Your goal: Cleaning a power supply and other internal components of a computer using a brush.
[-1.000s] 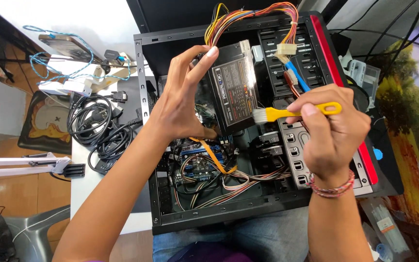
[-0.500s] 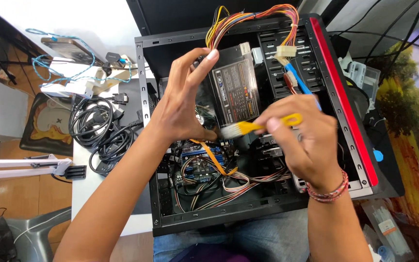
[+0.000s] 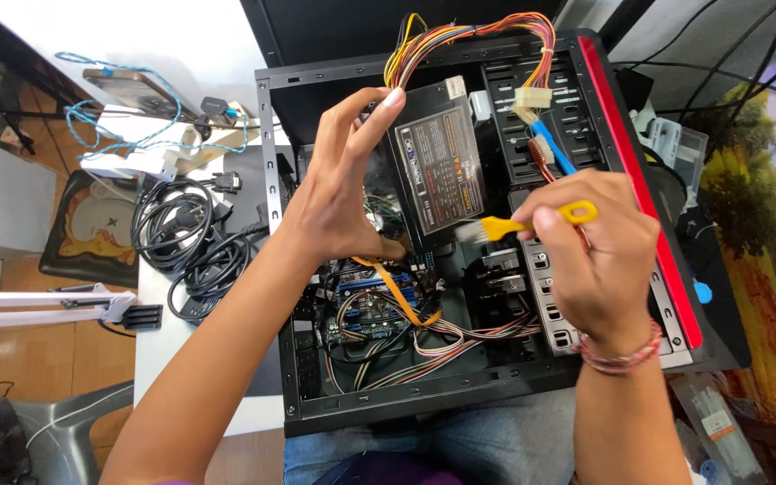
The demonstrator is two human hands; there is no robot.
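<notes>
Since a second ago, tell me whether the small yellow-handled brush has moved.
Yes. The small yellow-handled brush in the right hand swung down-left and came back, ending a little lower, bristles at the lower corner of the grey power supply box.

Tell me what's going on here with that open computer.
A person is working inside an open desktop computer case lying on its side. The left hand grips the power supply unit, lifted at an angle inside the case. The right hand holds a small yellow-handled brush, its bristles at the lower edge of the unit. Coloured wires loop from the unit across the top, and a coil of black cables lies to the left.
</notes>
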